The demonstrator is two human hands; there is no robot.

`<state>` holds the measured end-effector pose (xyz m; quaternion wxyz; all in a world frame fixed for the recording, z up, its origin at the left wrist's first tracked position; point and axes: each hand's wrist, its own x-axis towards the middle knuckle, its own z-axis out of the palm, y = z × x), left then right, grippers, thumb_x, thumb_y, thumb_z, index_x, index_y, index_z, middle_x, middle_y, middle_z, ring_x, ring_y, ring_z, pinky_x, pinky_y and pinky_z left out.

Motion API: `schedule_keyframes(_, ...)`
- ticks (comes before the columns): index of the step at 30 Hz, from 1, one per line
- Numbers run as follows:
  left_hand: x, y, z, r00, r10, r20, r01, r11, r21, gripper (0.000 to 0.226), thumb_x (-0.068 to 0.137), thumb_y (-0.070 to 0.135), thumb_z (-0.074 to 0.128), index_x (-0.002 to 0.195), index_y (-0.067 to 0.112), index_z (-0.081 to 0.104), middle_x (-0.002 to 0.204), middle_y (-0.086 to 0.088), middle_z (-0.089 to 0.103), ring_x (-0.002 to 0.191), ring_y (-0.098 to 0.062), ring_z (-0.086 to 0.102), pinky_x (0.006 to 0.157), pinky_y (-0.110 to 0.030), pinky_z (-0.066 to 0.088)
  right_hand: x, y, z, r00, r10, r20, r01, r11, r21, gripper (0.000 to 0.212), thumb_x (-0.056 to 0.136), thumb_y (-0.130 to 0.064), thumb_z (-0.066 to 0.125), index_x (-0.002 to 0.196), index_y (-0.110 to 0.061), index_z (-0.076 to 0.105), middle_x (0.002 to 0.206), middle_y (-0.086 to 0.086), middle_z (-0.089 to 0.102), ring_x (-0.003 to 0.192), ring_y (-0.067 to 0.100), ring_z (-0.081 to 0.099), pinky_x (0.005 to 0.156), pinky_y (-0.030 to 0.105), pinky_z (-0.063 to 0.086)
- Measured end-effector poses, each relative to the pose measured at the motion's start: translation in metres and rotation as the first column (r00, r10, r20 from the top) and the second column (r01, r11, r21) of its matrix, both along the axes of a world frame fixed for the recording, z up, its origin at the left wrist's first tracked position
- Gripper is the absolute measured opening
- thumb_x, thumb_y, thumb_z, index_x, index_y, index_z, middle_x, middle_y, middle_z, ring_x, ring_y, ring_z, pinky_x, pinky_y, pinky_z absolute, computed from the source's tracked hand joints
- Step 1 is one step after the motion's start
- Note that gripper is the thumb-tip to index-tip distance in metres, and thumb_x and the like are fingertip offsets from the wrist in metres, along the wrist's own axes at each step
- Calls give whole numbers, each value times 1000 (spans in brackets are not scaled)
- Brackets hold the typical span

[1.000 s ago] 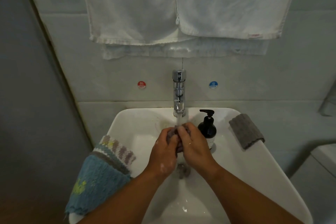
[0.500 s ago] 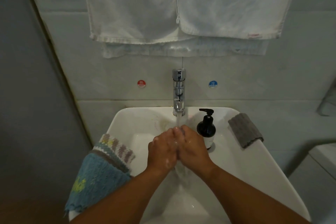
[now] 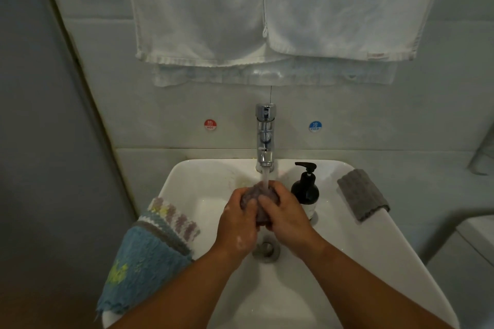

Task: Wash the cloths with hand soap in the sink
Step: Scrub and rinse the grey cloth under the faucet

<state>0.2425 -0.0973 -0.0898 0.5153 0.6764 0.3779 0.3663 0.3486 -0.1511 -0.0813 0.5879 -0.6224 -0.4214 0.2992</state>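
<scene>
A: We see a white glazed sink [image 3: 347, 248], squarish with rounded corners, and a chrome tap [image 3: 265, 139] running a thin stream into it.

B: And under that stream we find the cloth [image 3: 260, 195], a greyish-purple nubbly wad, wet and bunched into a ball above the drain [image 3: 266, 250].

A: Both hands are curled tight round it. The left hand [image 3: 236, 224] grips its left side, with soap foam on its back; the right hand [image 3: 287, 218] clamps the right side, fingers folded over.

B: On the sink's left rim we note a fluffy blue cloth [image 3: 141, 267], yellow-flecked, with a woven striped cloth [image 3: 173, 218] beside it.

A: On the right rim lies a folded grey ribbed cloth [image 3: 362, 197]. The black pump bottle [image 3: 306, 189] stands just beside the right hand.

B: White towels [image 3: 267, 8], soft and creased, hang on the wall above.
</scene>
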Motion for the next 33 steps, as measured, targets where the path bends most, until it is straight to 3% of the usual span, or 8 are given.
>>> schedule_keyframes(6, 3, -10, 12, 993, 46, -106, -35, 993, 109, 29, 107, 40, 34, 118, 19, 51, 97, 5, 61, 80, -3, 60, 59, -2, 46, -8, 3, 4, 973, -102, 207, 119, 991, -68, 20, 105, -32, 47, 115, -20, 59, 107, -3, 67, 97, 15, 67, 80, 25, 60)
schedule_keyframes(9, 6, -7, 11, 982, 62, -178, -37, 989, 144, 34, 107, 36, 36, 118, 13, 58, 98, 3, 62, 81, -8, 61, 64, -1, 45, -7, 1, 9, 736, -44, 676, 147, 984, -96, 20, 103, -22, 52, 118, -11, 61, 113, 1, 61, 98, 19, 62, 80, 23, 49)
schedule_keyframes(12, 8, -7, 9, 967, 89, -240, -37, 976, 213, 52, 104, 44, 28, 117, 11, 66, 106, -3, 69, 98, -18, 68, 84, -17, 52, -5, 1, 10, 650, -45, 759, 184, 978, -100, 18, 103, -22, 50, 110, -11, 63, 105, 6, 67, 92, 21, 65, 75, 26, 46)
schedule_keyframes(15, 9, -4, 7, 965, 129, -230, -97, 985, 146, 62, 103, 56, 25, 102, 18, 74, 95, -2, 74, 89, -16, 70, 85, -26, 53, -10, 0, 8, 916, -164, 367, 206, 976, -76, 46, 107, -44, 37, 82, -22, 70, 75, -3, 71, 72, 7, 70, 71, 27, 57)
schedule_keyframes(17, 8, -1, 3, 970, 85, -227, -69, 995, 78, 62, 101, 63, 24, 95, 26, 74, 94, -3, 75, 88, -18, 71, 87, -33, 56, -13, 0, 8, 956, -170, 238, 204, 971, -127, 57, 105, -53, 31, 75, -24, 70, 70, -3, 71, 69, 4, 70, 71, 24, 57)
schedule_keyframes(21, 4, -1, 2, 1000, -13, -24, 9, 987, -162, 23, 105, 44, 44, 114, 27, 56, 113, -6, 68, 98, -21, 69, 74, -36, 64, -10, -1, 10, 988, -103, -112, 88, 987, -138, 22, 105, -37, 44, 103, -22, 60, 99, 2, 68, 91, 15, 68, 75, 30, 59)
schedule_keyframes(25, 1, -1, 4, 986, -39, 160, 77, 967, -241, 20, 102, 11, 54, 119, 24, 56, 113, -9, 68, 97, -22, 71, 76, -38, 64, -5, -4, 9, 992, -47, -119, 46, 999, -13, 11, 103, -21, 52, 112, -27, 56, 100, -2, 69, 87, 7, 71, 67, 20, 57)
schedule_keyframes(33, 1, 0, 2, 979, -86, 187, 117, 980, -159, 32, 98, 10, 63, 125, 25, 59, 119, -4, 65, 103, -23, 69, 74, -31, 63, 0, -2, 4, 991, -124, -45, 128, 988, 92, 18, 101, -24, 59, 103, -41, 62, 100, -8, 69, 94, 10, 71, 74, 26, 61)
